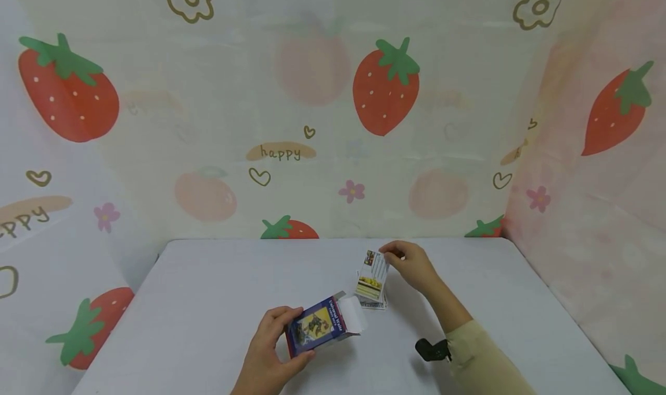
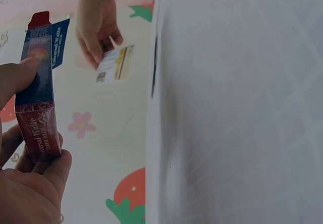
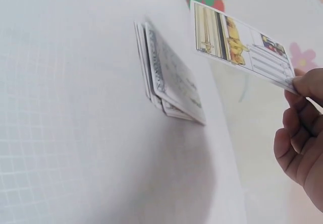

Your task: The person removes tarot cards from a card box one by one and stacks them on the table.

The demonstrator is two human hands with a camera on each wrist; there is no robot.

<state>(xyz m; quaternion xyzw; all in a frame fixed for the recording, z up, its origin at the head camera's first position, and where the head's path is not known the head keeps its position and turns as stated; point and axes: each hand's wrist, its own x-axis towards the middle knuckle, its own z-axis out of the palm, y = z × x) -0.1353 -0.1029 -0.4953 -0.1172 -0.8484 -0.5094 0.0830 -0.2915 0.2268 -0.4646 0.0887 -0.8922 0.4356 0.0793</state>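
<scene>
My left hand (image 1: 265,351) grips a blue tarot card box (image 1: 314,327) by its sides, thumb on the near edge. The box is tilted, its white end flap (image 1: 352,315) hanging out toward the right. In the left wrist view the box (image 2: 39,90) shows a red lower end with lettering. A single tarot card (image 1: 372,274) with a yellow picture is pinched at one corner by my right hand (image 1: 413,268). Below that card a small stack of cards (image 3: 174,77) lies on the table, patterned backs up and edges slightly uneven. The box's inside is hidden.
The white table (image 1: 218,291) spreads around both hands. Behind it hangs a strawberry-printed cloth (image 1: 333,192), with more such cloth at the left and right sides. A black device (image 1: 432,350) sits at my right sleeve.
</scene>
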